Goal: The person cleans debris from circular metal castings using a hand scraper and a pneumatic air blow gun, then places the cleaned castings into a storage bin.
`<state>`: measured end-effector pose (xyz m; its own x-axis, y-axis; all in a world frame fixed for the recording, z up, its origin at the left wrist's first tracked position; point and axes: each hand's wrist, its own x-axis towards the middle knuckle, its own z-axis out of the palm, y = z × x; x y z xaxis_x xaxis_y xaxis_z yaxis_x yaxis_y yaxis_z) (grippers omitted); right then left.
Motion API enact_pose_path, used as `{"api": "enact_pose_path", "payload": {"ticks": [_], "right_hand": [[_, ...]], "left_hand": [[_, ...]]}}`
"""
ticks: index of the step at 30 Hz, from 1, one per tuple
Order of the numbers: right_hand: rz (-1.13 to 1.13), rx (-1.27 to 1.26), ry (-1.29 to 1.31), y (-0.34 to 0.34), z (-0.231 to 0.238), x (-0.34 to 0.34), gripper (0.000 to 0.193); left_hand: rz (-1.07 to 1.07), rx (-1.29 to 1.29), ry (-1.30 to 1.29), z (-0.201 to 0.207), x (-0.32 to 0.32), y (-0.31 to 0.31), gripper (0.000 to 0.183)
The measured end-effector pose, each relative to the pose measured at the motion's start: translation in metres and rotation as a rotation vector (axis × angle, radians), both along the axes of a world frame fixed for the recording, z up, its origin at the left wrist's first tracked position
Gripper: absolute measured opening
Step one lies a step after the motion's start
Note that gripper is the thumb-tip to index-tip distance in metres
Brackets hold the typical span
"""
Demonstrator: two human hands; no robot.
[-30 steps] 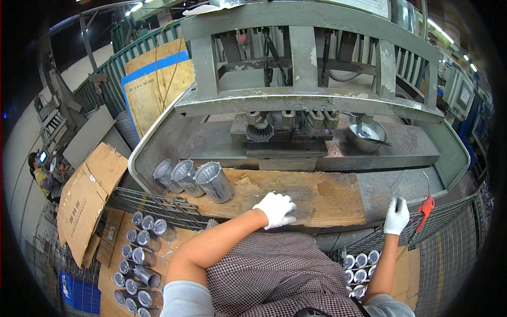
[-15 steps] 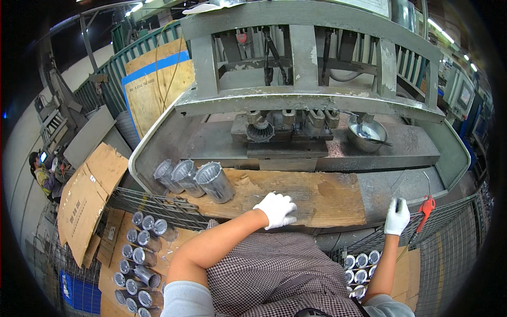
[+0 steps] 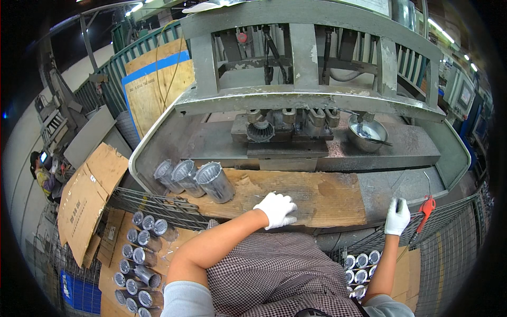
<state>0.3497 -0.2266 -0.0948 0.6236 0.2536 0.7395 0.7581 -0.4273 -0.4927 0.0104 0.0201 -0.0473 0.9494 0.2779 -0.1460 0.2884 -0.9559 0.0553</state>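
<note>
My left hand, in a white glove, rests with bent fingers at the near edge of a brown wooden board. Nothing sticks out of its fingers. To its left on the board stand three grey metal cups with ragged rims. My right hand, also gloved, is closed at the bench edge on the right; no held thing shows, though its palm is hidden. Just beyond it hangs a red air blow gun with a thin bent nozzle. Ahead, a ribbed metal part sits in the machine's fixture.
A grey machine frame spans the front. A metal bowl with a handled tool stands right of the fixture. Many metal cups lie on cardboard at lower left; white-topped parts fill a crate at lower right. A person sits far left.
Both my hands stay in the same places, and the metal cups have not moved. The distant person at far left has shifted slightly.
</note>
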Motion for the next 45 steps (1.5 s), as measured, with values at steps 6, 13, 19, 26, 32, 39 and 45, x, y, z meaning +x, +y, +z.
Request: {"api": "enact_pose_path", "payload": {"ticks": [6,13,19,26,32,39,45], "right_hand": [[0.004,0.014,-0.014,0.001,0.000,-0.001,0.017],[-0.005,0.002,-0.021,0.001,0.000,-0.002,0.017],[-0.005,-0.004,0.002,0.001,-0.003,0.000,0.017],[-0.007,-0.008,-0.007,0.001,-0.005,0.000,0.016],[0.009,-0.001,0.030,-0.001,-0.009,0.002,0.014],[0.000,-0.015,0.021,0.002,-0.012,0.000,0.014],[-0.034,-0.085,-0.178,0.023,0.015,-0.026,0.013]], "left_hand": [[0.003,-0.008,0.006,0.000,0.000,0.000,0.050],[0.011,-0.012,0.014,-0.001,0.000,0.000,0.050],[0.009,-0.015,0.010,-0.001,0.000,0.000,0.049],[0.008,-0.022,0.010,-0.001,0.000,0.000,0.049],[0.017,-0.024,0.029,0.002,0.000,-0.002,0.050],[0.018,-0.019,0.030,-0.003,-0.001,0.001,0.050],[0.008,-0.010,0.021,-0.006,-0.002,0.001,0.049]]}}
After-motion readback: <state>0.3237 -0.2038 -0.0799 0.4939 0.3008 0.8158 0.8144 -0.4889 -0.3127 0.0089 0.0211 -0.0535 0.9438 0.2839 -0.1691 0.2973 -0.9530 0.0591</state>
